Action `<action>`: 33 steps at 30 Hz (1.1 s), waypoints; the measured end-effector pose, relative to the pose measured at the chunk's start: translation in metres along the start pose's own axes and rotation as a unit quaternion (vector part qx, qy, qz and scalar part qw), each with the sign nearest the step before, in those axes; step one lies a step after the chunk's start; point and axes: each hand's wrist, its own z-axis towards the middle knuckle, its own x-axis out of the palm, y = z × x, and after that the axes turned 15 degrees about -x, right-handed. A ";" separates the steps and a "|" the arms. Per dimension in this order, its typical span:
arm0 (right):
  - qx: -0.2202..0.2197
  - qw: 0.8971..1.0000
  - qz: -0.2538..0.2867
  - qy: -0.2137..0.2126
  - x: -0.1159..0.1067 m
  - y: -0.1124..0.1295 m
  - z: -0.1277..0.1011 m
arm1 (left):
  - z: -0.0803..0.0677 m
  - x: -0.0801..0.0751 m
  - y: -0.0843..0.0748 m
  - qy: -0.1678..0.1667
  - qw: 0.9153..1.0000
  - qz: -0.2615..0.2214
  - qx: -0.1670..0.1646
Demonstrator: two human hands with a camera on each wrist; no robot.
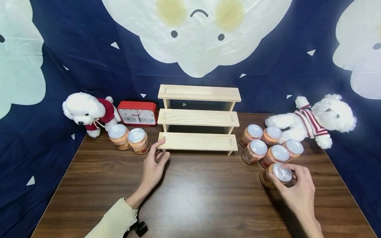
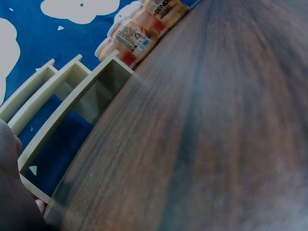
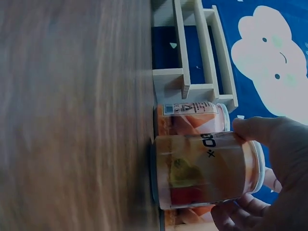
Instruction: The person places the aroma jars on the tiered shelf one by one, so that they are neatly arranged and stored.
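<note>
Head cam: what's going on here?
A person's right hand grips the lid end of one jar, nearest of six clustered right of an empty three-tier wooden shelf; the jar's base looks to be on the table. The left hand is open, fingertips at the shelf's bottom-left corner. Two more jars stand left.

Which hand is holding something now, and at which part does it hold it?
The right hand grips the nearest jar around its lid and upper rim. The left hand holds nothing, fingertips by the wooden shelf.
</note>
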 end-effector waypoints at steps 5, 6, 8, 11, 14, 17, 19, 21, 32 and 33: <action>0.013 0.999 0.020 -0.027 0.001 0.001 0.000 | -0.001 0.000 -0.007 0.005 1.000 0.013 -0.025; 0.013 0.999 0.023 -0.031 0.001 0.001 0.000 | 0.000 0.000 -0.002 0.004 1.000 0.011 -0.022; 0.013 0.999 0.032 -0.036 0.001 0.001 0.000 | 0.002 0.000 0.005 0.004 1.000 0.005 -0.006; 0.010 0.998 0.040 -0.041 0.001 0.001 0.000 | 0.003 0.000 0.011 0.002 1.000 0.005 0.004; 0.005 0.998 0.043 -0.043 0.001 0.000 -0.001 | 0.007 -0.001 0.021 0.004 1.000 0.010 -0.004; 0.002 0.998 0.046 -0.047 0.002 -0.001 -0.002 | 0.009 -0.001 0.024 0.006 1.000 0.018 -0.016; 0.000 0.997 0.049 -0.053 0.002 -0.001 -0.002 | 0.008 -0.001 0.023 0.005 1.000 0.021 -0.017; -0.003 0.997 0.051 -0.056 0.002 -0.001 -0.003 | 0.006 -0.001 0.017 0.004 1.000 0.023 -0.015; -0.138 0.974 0.115 -0.135 0.001 0.016 0.019 | -0.004 0.000 -0.007 -0.004 1.000 0.012 0.006; -0.145 0.972 0.118 -0.140 0.000 0.020 0.024 | -0.003 0.000 -0.006 -0.005 1.000 0.014 0.005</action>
